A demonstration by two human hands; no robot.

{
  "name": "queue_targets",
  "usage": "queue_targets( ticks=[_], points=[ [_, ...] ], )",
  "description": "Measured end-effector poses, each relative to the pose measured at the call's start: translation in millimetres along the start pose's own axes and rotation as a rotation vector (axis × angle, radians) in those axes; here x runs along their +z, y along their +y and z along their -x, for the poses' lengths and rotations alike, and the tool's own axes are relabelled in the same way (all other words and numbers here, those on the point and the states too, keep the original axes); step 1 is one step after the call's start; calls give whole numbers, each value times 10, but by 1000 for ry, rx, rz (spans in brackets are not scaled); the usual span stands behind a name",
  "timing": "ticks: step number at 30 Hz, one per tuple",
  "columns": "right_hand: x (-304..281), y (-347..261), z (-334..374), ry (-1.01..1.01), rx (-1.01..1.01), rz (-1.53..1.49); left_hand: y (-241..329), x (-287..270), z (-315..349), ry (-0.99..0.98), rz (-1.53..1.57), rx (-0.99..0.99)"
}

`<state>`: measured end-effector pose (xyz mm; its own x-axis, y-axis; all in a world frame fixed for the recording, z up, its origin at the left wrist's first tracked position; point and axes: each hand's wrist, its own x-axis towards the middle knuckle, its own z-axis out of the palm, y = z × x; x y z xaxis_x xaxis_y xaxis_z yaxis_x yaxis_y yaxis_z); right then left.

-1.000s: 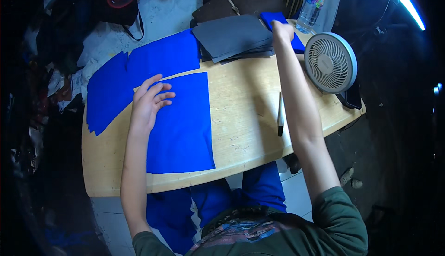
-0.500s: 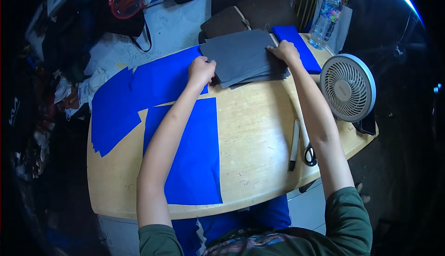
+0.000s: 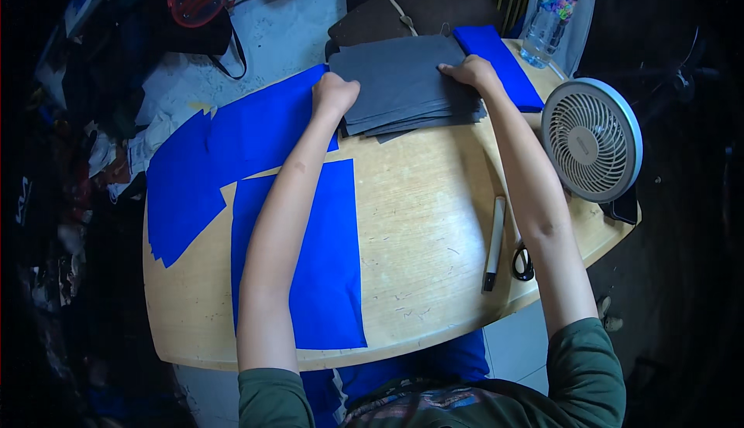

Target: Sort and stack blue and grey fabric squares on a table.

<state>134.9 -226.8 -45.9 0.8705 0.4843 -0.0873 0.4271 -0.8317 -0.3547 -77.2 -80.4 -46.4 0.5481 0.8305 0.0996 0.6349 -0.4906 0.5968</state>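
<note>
A stack of dark grey, cloth-like sheets (image 3: 399, 79) lies at the table's far edge, its near edges fanned unevenly. My left hand (image 3: 335, 93) is closed at the stack's left edge, its fingertips mostly hidden. On the right side, my right hand (image 3: 471, 74) grips the edge with the thumb on top and the other fingers partly out of sight. Left of the stack lie blue sheets (image 3: 260, 126), overlapping a further blue pile (image 3: 182, 188). Under my left forearm, a separate blue sheet (image 3: 329, 273) reaches toward the near edge. A folded blue piece (image 3: 500, 68) rests right of the stack.
On the right stands a round white fan (image 3: 590, 141), with a water bottle (image 3: 550, 21) behind it. A utility-knife-like white tool (image 3: 494, 242) and black-handled scissors (image 3: 524, 264) lie by my right forearm. Beyond the table is a brown cushioned seat (image 3: 434, 2).
My left hand has moved slightly away from me along the grey stack's left edge. My right thumb reaches a little further over its top. The whole view has shifted slightly.
</note>
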Motion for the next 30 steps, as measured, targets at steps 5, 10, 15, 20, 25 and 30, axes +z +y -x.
queue_targets(
  ticks=[5, 10, 15, 20, 25, 30],
  points=[
    [-72, -112, 56, -126, -45, -89, -28, 7, -84, -31, 13, -50],
    [-55, -99, -33, -156, -63, -219, -36, 40, -96, -65, 27, -59],
    [-140, -182, -97, -198, -81, -132, -6, 51, -71, -74, -12, -42],
    [-110, -142, 22, -267, -27, -332, -50, 51, -65, -24, -66, -1],
    [-157, -197, 96, -404, 136, -677, -111, -87, -4, -41, -27, 30],
    [-246, 127, -42, -394, 111, -915, -52, -187, 1020, 238, -59, 522]
  ],
)
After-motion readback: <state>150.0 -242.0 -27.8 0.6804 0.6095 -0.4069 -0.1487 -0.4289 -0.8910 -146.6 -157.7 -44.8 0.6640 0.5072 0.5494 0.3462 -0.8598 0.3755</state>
